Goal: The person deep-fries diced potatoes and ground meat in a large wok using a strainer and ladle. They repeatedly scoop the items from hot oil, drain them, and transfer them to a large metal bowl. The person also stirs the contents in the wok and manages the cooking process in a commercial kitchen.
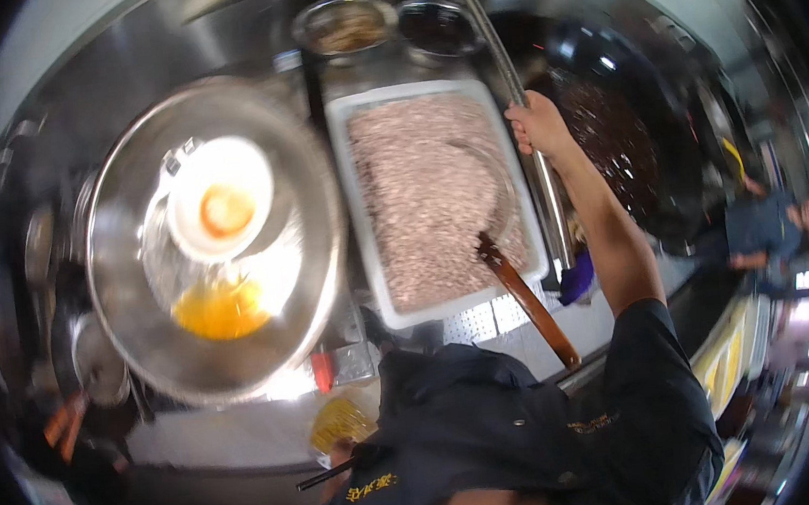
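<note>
My right hand (542, 122) is closed round a long metal pipe (494, 46) that runs between a white tub and a dark wok. Low at my left side, my left hand (338, 457) is partly hidden by my dark shirt; a thin dark rod (324, 476) sticks out from it, beside a yellow object (339, 421). The white rectangular tub (352, 206) holds pinkish-brown minced food (421, 192). A round strainer or ladle lies in the food, its brown wooden handle (530, 306) slanting over the tub's near edge. The wok (682, 174) holds glossy dark contents (605, 131).
At left, a wide steel basin (128, 337) holds a white container (261, 164) and yellow liquid (220, 314). Two metal bowls (345, 10) (436, 8) stand behind the tub. A purple cloth-like item (577, 278) lies near the pipe's end. Another person (760, 225) is at far right.
</note>
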The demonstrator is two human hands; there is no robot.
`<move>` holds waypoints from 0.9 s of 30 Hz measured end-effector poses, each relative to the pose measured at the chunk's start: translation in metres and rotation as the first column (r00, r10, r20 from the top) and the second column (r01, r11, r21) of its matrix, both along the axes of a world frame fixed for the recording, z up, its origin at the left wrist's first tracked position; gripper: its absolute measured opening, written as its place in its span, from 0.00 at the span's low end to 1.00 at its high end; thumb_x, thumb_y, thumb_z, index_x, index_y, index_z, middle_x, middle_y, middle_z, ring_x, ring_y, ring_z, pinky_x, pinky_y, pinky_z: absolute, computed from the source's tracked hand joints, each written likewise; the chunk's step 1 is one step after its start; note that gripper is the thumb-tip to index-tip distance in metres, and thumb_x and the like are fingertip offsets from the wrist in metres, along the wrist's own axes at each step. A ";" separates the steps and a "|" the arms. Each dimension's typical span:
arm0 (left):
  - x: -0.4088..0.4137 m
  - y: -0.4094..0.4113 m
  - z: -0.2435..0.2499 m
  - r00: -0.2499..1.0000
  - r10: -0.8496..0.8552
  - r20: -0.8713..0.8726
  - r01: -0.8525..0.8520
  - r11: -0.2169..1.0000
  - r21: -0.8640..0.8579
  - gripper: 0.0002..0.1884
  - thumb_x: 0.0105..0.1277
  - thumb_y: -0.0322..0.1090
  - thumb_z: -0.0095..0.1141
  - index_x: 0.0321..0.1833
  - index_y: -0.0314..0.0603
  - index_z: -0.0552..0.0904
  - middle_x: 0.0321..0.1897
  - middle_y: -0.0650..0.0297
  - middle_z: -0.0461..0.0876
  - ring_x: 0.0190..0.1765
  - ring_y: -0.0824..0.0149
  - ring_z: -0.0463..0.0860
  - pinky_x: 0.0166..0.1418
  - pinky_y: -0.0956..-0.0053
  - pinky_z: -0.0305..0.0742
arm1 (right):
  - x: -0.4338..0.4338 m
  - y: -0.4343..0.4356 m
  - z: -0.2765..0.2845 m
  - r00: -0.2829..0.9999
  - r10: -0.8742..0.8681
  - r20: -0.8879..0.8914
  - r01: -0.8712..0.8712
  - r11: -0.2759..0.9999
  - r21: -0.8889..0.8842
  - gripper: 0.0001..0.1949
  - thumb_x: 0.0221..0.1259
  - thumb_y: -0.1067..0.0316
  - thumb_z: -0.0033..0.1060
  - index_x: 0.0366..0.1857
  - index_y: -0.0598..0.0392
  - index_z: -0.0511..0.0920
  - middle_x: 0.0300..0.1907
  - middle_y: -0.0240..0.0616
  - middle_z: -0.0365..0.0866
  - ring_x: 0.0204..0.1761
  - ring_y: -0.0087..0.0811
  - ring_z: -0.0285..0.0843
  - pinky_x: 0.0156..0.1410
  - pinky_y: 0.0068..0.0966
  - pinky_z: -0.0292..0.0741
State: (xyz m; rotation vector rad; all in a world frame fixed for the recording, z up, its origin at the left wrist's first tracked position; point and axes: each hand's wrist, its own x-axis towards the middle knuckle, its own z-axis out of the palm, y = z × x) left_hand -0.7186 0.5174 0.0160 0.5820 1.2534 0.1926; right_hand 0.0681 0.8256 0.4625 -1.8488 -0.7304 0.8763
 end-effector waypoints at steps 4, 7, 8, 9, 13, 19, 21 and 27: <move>0.023 0.034 0.006 0.961 -0.205 -0.187 0.228 0.968 0.109 0.19 0.79 0.51 0.60 0.60 0.46 0.82 0.45 0.56 0.83 0.50 0.53 0.85 0.53 0.48 0.85 | 0.034 -0.139 0.065 0.975 -0.154 -0.158 0.148 0.988 -0.048 0.11 0.82 0.60 0.59 0.38 0.44 0.68 0.21 0.22 0.62 0.17 0.16 0.58 0.19 0.24 0.59; 0.030 0.062 0.020 0.930 -0.275 -0.246 0.313 0.940 0.134 0.19 0.79 0.51 0.61 0.60 0.46 0.82 0.46 0.56 0.84 0.51 0.54 0.85 0.53 0.48 0.85 | 0.088 -0.238 0.072 0.931 -0.357 -0.079 0.344 0.929 -0.137 0.11 0.84 0.57 0.58 0.41 0.44 0.67 0.21 0.21 0.61 0.17 0.16 0.57 0.19 0.24 0.58; 0.033 0.067 0.024 0.921 -0.292 -0.260 0.335 0.932 0.139 0.19 0.79 0.51 0.61 0.60 0.45 0.82 0.46 0.56 0.84 0.51 0.54 0.86 0.53 0.48 0.85 | 0.111 -0.261 0.066 0.907 -0.420 -0.035 0.408 0.895 -0.177 0.12 0.84 0.57 0.57 0.42 0.45 0.66 0.21 0.22 0.61 0.17 0.17 0.57 0.19 0.25 0.59; 0.038 0.074 0.027 0.912 -0.309 -0.268 0.355 0.924 0.143 0.19 0.79 0.51 0.61 0.60 0.45 0.82 0.46 0.56 0.84 0.51 0.54 0.86 0.53 0.49 0.85 | 0.137 -0.285 0.056 0.875 -0.483 0.015 0.475 0.853 -0.215 0.12 0.83 0.57 0.57 0.42 0.46 0.66 0.20 0.22 0.61 0.16 0.18 0.58 0.19 0.25 0.59; 0.049 0.087 0.039 0.882 -0.359 -0.306 0.419 0.895 0.155 0.19 0.78 0.51 0.62 0.60 0.45 0.83 0.47 0.56 0.84 0.51 0.54 0.86 0.54 0.49 0.85 | 0.217 -0.360 0.010 0.828 -0.498 0.257 0.560 0.759 -0.333 0.14 0.81 0.62 0.55 0.30 0.51 0.71 0.16 0.29 0.64 0.11 0.26 0.62 0.18 0.31 0.61; 0.054 0.084 0.046 0.852 -0.398 -0.342 0.470 0.867 0.162 0.19 0.77 0.51 0.63 0.60 0.45 0.83 0.48 0.56 0.85 0.52 0.54 0.87 0.55 0.50 0.85 | 0.237 -0.387 -0.033 0.874 -0.476 0.097 0.477 0.804 -0.355 0.21 0.81 0.61 0.54 0.20 0.48 0.69 0.15 0.32 0.69 0.11 0.28 0.64 0.18 0.32 0.59; 0.055 0.083 0.046 0.842 -0.412 -0.348 0.489 0.856 0.168 0.19 0.77 0.51 0.63 0.60 0.45 0.84 0.48 0.56 0.86 0.52 0.54 0.87 0.55 0.51 0.85 | 0.236 -0.381 -0.035 0.667 -0.601 -0.441 0.508 0.799 -0.321 0.16 0.81 0.58 0.58 0.29 0.46 0.73 0.16 0.24 0.63 0.13 0.21 0.62 0.16 0.22 0.56; 0.044 0.077 0.042 0.818 -0.435 -0.375 0.527 0.829 0.186 0.19 0.76 0.50 0.65 0.59 0.45 0.84 0.49 0.55 0.87 0.53 0.54 0.87 0.56 0.52 0.85 | 0.173 -0.369 -0.015 -0.057 0.134 -0.989 0.663 0.746 0.063 0.16 0.88 0.61 0.48 0.35 0.57 0.69 0.20 0.25 0.65 0.16 0.18 0.65 0.20 0.17 0.70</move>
